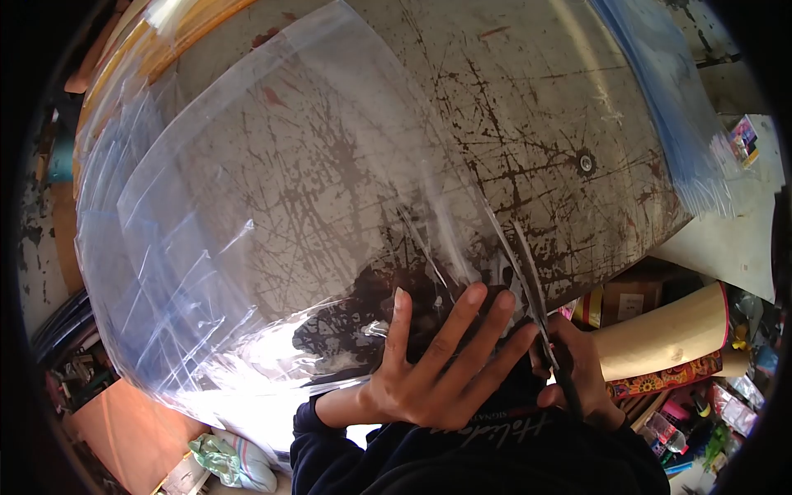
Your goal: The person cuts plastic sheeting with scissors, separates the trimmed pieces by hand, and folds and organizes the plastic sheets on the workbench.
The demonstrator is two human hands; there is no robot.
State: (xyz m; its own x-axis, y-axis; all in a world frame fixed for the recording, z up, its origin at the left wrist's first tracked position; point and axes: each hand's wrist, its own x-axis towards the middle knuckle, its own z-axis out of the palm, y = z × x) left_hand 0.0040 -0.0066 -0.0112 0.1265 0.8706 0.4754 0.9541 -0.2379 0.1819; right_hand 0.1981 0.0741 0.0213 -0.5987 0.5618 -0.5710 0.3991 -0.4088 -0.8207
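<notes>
A large clear plastic sheet (272, 165) covers much of the scratched table, its near edge hanging toward my body. My left hand (445, 355) lies palm down on the sheet, fingers spread. Close to its right, my right hand (577, 367) is closed around the dark handle of what look like long-bladed scissors (532, 289). The blades point away from me along the right side of the sheet, beside my left fingertips. Most of the right fingers are hidden behind the handle.
The worn metal tabletop (528, 124) has a bolt (585, 163) at the right. Bluish plastic sheets (660, 99) hang over its far right edge. A beige roll (668, 330) and mixed clutter lie below at the right. A white sack (247, 462) stands at the lower left.
</notes>
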